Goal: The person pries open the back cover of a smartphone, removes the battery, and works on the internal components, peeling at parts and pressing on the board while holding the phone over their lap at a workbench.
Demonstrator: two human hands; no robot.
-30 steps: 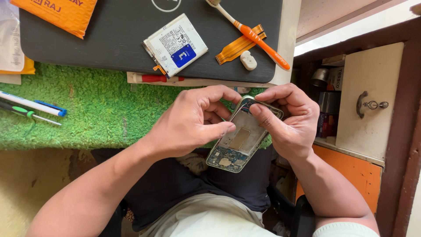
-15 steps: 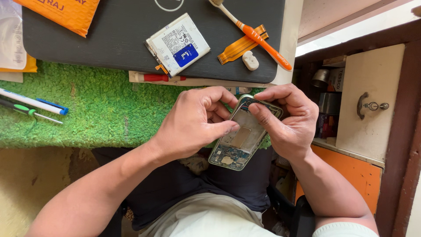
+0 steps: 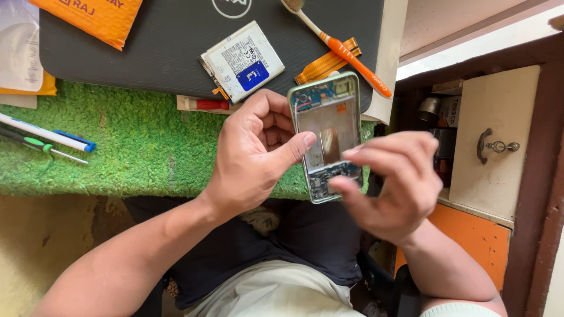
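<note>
Phone frame (image 3: 326, 136), opened, back cover off, circuit boards exposed at both ends: held upright above the green turf mat (image 3: 135, 147), pinched along its edge between thumb and curled fingers of the left hand (image 3: 255, 155). Right hand (image 3: 390, 185): fingers loosely spread, fingertips at the frame's lower right edge, gripping nothing. Adjacent: flat battery (image 3: 242, 60) and orange-handled toothbrush (image 3: 346, 50) on a dark laptop lid (image 3: 164, 41).

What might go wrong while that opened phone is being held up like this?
The opened phone frame is pinched mainly by the left hand at one edge, above the lap and off the green mat, so it could slip and fall. The right hand fingertips sit by the exposed lower circuit board, which might get smudged or strained. The loose battery lies near the orange toothbrush and could be nudged.
</note>
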